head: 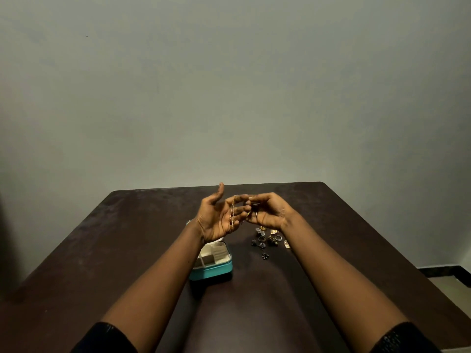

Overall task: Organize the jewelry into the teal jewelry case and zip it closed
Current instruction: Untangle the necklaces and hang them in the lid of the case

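Note:
The teal jewelry case lies open on the dark table, showing cream compartments; my left forearm covers its left part. Both hands are raised above the table behind the case. My left hand is palm-up with its fingers spread and relaxed. A thin gold chain hangs down in front of that palm. My right hand has its fingers curled and pinches the top of the chain. Loose jewelry, rings, gold pieces and dark earrings, lies on the table to the right of the case, below my right wrist.
The dark brown table stretches to a plain grey wall. Its right edge drops off to a floor strip at the far right. Black sleeves show at the bottom of the view.

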The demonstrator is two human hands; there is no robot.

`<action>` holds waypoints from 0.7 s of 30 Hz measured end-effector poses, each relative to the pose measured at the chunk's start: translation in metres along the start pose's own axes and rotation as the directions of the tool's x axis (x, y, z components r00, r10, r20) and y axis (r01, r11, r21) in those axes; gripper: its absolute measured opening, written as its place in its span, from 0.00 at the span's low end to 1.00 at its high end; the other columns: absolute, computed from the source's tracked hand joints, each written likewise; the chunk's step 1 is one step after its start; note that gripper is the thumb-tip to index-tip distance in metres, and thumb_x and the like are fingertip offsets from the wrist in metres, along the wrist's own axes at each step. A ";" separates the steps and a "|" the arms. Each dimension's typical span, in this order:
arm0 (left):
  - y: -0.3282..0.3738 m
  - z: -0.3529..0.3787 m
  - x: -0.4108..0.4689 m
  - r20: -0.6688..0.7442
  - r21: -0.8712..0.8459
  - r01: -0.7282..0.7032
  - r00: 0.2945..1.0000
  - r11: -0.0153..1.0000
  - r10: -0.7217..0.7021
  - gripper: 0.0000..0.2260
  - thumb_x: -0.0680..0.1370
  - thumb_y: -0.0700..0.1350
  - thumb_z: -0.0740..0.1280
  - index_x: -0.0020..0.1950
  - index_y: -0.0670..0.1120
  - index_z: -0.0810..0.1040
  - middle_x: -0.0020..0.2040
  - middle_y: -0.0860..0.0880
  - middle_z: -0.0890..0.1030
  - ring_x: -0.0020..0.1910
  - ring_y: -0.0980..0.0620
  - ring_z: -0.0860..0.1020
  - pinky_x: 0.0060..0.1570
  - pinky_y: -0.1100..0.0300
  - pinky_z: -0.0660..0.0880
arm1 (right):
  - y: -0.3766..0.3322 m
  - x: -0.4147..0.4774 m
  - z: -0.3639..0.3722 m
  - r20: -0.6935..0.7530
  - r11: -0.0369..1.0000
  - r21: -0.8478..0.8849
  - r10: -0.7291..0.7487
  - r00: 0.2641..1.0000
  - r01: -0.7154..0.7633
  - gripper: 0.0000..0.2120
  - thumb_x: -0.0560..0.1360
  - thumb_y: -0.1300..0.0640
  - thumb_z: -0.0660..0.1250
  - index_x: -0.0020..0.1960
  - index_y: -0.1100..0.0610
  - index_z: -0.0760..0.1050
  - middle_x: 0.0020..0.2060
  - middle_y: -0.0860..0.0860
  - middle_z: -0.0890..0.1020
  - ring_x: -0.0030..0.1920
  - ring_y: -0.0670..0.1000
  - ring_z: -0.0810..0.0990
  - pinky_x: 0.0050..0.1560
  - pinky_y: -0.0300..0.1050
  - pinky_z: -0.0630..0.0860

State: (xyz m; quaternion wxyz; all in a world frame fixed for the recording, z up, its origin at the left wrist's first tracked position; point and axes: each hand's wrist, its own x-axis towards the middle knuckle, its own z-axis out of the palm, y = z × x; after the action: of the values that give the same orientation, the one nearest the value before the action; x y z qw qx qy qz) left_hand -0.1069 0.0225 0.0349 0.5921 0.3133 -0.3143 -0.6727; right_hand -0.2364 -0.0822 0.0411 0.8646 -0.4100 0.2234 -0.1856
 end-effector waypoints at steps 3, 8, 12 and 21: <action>0.005 -0.005 -0.004 -0.184 0.014 -0.040 0.982 0.999 0.042 0.22 0.77 0.57 0.57 0.44 0.40 0.79 0.33 0.45 0.80 0.27 0.54 0.79 0.25 0.67 0.76 | 0.000 0.006 -0.003 -0.073 0.997 0.077 0.000 0.997 0.005 0.11 0.76 0.63 0.58 0.38 0.63 0.75 0.25 0.52 0.73 0.26 0.47 0.71 0.37 0.44 0.81; 0.007 -0.018 -0.004 -0.405 0.178 -0.044 0.907 0.983 0.114 0.11 0.80 0.43 0.60 0.42 0.42 0.77 0.31 0.50 0.76 0.25 0.60 0.73 0.26 0.71 0.71 | 0.009 0.014 0.004 -0.146 0.994 0.106 0.010 0.989 0.005 0.08 0.75 0.65 0.62 0.38 0.63 0.74 0.26 0.51 0.71 0.22 0.45 0.70 0.31 0.38 0.79; 0.006 -0.027 -0.006 -0.483 0.279 -0.090 0.848 0.956 0.221 0.10 0.80 0.39 0.59 0.42 0.41 0.76 0.34 0.49 0.74 0.25 0.60 0.70 0.25 0.71 0.68 | 0.020 0.022 0.015 -0.163 0.985 -0.173 -0.014 0.986 -0.014 0.06 0.75 0.66 0.63 0.39 0.60 0.76 0.28 0.50 0.71 0.27 0.44 0.67 0.24 0.33 0.70; 0.015 -0.043 -0.009 -0.473 0.500 -0.051 0.820 0.865 0.322 0.08 0.79 0.37 0.60 0.44 0.38 0.78 0.32 0.49 0.72 0.25 0.60 0.68 0.24 0.70 0.64 | 0.036 0.036 0.027 -0.073 0.830 -0.556 -0.094 0.993 0.037 0.05 0.75 0.68 0.64 0.44 0.61 0.77 0.35 0.54 0.78 0.29 0.46 0.71 0.28 0.34 0.70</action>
State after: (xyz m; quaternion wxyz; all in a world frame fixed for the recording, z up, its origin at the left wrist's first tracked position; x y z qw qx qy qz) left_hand -0.0634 0.0275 0.0212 0.6281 0.5896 -0.3159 -0.3975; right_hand -0.1871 -0.0620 0.0196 0.6903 -0.6403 0.2952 -0.1623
